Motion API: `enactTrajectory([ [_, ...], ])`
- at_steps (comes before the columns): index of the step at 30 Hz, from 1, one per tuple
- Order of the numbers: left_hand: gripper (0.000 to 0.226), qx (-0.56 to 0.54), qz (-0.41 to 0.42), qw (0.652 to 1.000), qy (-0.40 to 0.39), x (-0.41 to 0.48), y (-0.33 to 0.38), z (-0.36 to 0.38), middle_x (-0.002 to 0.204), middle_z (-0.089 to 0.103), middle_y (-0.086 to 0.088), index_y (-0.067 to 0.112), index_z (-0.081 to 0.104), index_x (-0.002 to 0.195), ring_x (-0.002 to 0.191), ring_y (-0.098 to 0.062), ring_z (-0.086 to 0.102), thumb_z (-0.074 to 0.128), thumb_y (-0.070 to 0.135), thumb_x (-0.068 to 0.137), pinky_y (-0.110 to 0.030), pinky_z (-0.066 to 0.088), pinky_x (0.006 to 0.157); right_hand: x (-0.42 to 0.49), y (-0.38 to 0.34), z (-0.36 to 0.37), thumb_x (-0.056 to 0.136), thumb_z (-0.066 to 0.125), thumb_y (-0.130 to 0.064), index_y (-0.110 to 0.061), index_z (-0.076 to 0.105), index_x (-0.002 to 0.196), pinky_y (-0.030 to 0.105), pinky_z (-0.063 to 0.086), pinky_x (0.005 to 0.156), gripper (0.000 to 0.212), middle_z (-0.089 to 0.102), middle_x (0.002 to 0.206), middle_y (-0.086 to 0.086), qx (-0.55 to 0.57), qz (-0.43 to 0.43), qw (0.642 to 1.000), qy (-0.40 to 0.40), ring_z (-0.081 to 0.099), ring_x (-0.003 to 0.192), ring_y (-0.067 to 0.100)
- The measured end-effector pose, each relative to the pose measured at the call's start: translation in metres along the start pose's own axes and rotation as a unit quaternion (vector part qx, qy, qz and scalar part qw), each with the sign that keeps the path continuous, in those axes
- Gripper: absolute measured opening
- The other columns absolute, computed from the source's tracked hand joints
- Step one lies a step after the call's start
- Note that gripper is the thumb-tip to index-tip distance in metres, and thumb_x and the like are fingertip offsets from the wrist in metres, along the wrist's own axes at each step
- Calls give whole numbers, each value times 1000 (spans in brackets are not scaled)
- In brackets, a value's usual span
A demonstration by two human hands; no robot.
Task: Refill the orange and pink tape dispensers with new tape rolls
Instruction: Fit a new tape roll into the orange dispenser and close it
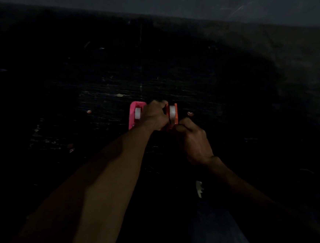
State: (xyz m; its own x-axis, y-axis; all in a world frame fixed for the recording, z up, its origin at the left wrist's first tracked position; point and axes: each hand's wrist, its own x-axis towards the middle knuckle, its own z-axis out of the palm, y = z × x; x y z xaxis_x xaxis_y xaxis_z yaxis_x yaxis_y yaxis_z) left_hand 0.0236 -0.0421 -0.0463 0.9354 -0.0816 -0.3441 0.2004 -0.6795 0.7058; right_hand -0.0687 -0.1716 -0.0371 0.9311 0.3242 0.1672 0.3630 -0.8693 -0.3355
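Forearms are seen reaching forward over a dark, scuffed surface [61, 98]. Nearest, the right hand [192, 141] is curled, its grip pinched at the near end of the orange dispenser [173, 116]. Just beyond, the left hand [154, 115] is clamped on that dispenser's left side; a white roll [172, 112] sits inside. Immediately left, partly hidden by the left hand, the pink dispenser [134, 115] is seen, also holding a white roll [137, 113].

Dark, scuffed table [101, 74]. On it: pink dispenser [133, 115] and orange dispenser [173, 114] near each other, with small scraps [190, 113] scattered about. Lighting poor.
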Motion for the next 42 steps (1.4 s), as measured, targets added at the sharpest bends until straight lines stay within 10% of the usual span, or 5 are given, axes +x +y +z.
enactTrajectory([
  [7, 68, 14, -9, 1000, 4, 0, 2, 1, 145, 49, -9, 20, 41, 144, 131, -26, 49, 64, 3, 82, -35, 44, 107, -8, -1, 3, 83, 61, -8, -1, 64, 95, 33, 51, 63, 14, 61, 97, 16, -7, -14, 1000, 0, 61, 77, 30],
  [11, 72, -34, -30, 999, -11, -4, 4, 0, 141, 51, -8, 25, 42, 142, 116, -29, 58, 65, -2, 80, -38, 60, 77, -10, -4, 7, 81, 61, -5, 0, 62, 93, 30, 46, 62, 14, 62, 95, 19, 7, -11, 1000, -13, 63, 77, 34],
  [24, 78, -110, -66, 991, -46, -9, 9, -4, 146, 45, -9, 26, 41, 143, 117, -33, 56, 67, -8, 78, -43, 61, 75, -7, 1, 25, 86, 41, -23, -2, 61, 109, 44, 55, 63, 37, 60, 109, 19, -19, 6, 999, -42, 62, 89, 38],
  [32, 81, -122, -67, 989, -47, -8, 7, -3, 137, 53, -8, 24, 42, 142, 113, -31, 60, 71, -9, 74, -47, 59, 81, -16, 0, 28, 81, 64, -14, -3, 64, 98, 39, 54, 54, 20, 61, 98, 18, -18, 18, 999, -31, 63, 76, 36],
  [42, 78, -152, -78, 984, -55, -7, 6, -2, 140, 50, -9, 25, 41, 143, 112, -31, 59, 65, -12, 79, -47, 60, 77, -3, 5, 30, 82, 68, -27, -16, 57, 100, 30, 49, 81, 25, 61, 98, -1, 154, 258, 953, 40, 59, 89, 14],
])
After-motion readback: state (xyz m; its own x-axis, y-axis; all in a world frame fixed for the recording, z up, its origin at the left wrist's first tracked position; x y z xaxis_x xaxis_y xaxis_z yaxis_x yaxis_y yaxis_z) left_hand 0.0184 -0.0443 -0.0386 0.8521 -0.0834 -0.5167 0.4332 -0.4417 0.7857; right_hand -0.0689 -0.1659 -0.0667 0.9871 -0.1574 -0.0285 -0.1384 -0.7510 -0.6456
